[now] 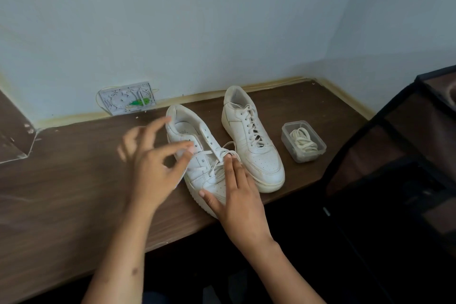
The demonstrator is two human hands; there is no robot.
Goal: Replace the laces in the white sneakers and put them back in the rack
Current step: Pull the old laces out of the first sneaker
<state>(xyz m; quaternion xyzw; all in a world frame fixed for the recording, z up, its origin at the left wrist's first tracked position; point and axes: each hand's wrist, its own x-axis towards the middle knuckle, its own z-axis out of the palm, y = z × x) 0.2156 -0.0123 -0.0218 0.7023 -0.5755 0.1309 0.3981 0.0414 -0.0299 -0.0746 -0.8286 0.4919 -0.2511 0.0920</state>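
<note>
Two white sneakers stand on a brown wooden table (74,180), toes toward me. The left sneaker (183,128) has empty upper eyelets, and its old lace (217,168) stays threaded only in the lower ones. My right hand (237,195) presses flat on its toe with straight fingers. My left hand (153,163), blurred by motion, is at the shoe's left side; thumb and a fingertip seem to pinch a loose end of that lace. The right sneaker (254,148) is fully laced. A clear plastic box (287,140) holding coiled cream laces (303,142) sits right of it.
A dark fabric shoe rack (394,143) stands close at the right, past the table's end. A white wall box with wires (127,97) sits at the table's back edge. Pale walls close off the back and right; the table's front edge is near my arms.
</note>
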